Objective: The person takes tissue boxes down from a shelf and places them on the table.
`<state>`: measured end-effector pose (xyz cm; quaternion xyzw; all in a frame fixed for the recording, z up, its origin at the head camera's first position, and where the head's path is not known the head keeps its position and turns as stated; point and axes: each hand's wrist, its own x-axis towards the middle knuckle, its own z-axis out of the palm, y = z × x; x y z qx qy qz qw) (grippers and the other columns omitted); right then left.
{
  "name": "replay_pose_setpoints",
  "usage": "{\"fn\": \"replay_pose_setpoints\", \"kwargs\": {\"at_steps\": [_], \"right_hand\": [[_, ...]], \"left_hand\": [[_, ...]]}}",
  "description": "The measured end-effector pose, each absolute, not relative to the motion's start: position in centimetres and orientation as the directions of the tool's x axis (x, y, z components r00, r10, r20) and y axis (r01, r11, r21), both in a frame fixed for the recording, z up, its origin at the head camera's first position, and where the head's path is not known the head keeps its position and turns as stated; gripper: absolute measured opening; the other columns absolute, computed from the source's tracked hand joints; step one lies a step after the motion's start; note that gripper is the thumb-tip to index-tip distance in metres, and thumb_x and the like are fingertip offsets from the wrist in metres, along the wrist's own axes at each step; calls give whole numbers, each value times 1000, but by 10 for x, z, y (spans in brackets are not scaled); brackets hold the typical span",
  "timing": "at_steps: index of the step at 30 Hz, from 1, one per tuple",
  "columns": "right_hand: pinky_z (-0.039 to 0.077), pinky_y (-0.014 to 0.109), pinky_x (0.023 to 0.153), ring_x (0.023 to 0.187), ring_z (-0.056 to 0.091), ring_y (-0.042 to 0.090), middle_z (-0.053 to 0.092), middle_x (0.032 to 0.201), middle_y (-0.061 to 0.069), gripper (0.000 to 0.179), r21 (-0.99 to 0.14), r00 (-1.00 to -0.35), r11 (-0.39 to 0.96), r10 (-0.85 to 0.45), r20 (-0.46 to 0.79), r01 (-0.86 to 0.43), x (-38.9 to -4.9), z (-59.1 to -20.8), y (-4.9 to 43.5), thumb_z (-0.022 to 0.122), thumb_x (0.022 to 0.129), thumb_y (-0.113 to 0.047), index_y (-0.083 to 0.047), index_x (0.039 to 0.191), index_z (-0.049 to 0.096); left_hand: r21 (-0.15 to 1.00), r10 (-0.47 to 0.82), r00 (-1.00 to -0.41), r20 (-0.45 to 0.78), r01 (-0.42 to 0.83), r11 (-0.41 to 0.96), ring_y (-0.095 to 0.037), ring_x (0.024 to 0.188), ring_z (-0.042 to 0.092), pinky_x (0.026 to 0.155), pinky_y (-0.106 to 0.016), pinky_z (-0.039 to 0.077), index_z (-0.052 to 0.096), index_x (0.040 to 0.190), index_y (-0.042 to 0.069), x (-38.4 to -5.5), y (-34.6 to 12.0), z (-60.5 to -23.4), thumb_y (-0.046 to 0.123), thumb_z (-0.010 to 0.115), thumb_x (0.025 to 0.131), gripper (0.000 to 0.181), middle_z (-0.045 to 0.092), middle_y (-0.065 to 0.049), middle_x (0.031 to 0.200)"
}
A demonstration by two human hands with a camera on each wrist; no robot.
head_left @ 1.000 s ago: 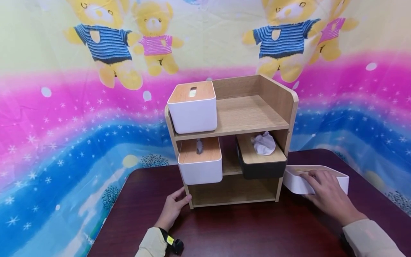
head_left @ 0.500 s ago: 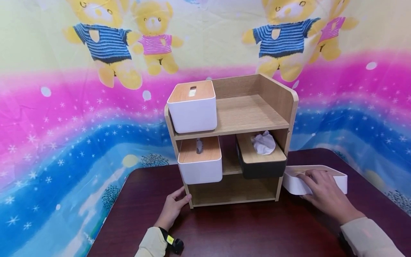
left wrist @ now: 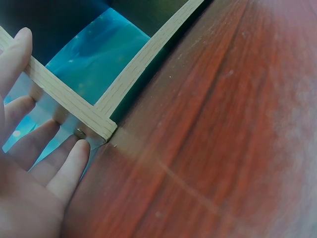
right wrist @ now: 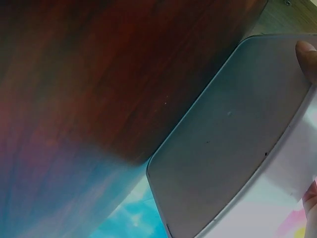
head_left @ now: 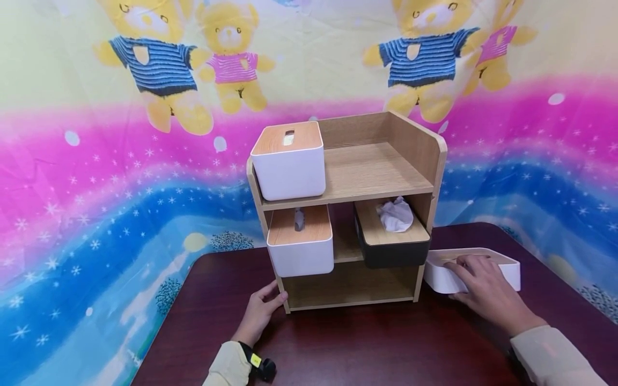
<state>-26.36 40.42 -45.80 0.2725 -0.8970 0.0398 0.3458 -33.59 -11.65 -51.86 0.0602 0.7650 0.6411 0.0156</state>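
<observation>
At the right of the table, my right hand (head_left: 492,295) grips a white tissue box (head_left: 436,274) with a wooden lid, beside the shelf's right side. In the right wrist view a broad shadowed face of the tissue box (right wrist: 223,134) shows, with the thumb at its edge. My left hand (head_left: 258,316) holds the lower left corner of a wooden desktop shelf (head_left: 376,171). Its thumb lies at the front edge of the side panel (left wrist: 69,99), and its fingers touch the outer side.
A white tissue box (head_left: 292,174) sits on the shelf's top left. On the middle level, another white tissue box (head_left: 301,257) is at left and a black tissue box (head_left: 398,254) with tissue sticking out is at right. A bear-printed cloth (head_left: 314,64) hangs behind the dark red table (head_left: 357,343).
The right hand and its tissue box have shifted slightly left, toward the shelf. The left hand stays at the shelf's corner.
</observation>
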Motion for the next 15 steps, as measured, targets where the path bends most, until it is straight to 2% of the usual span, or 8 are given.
{"fn": "replay_pose_setpoints", "kwargs": {"at_steps": [10,15], "right_hand": [[38,54,83,97,47,34,53,104,14,83,128,-619,851,-466,632,-510,-262,-458,403,23,90,-73,-6,120,61],[37,52,79,96,47,34,52,101,14,79,143,-605,840,-485,632,-523,-261,-459,404,24,91,-69,-5,119,62]], "left_hand": [[982,105,-993,53,71,175,-37,139,30,108,-62,23,50,142,5,-334,-117,-517,34,72,88,65,46,-17,145],[984,113,-991,68,85,158,-34,138,32,109,-58,26,51,141,5,-334,-116,-518,32,73,88,63,49,-16,143]]}}
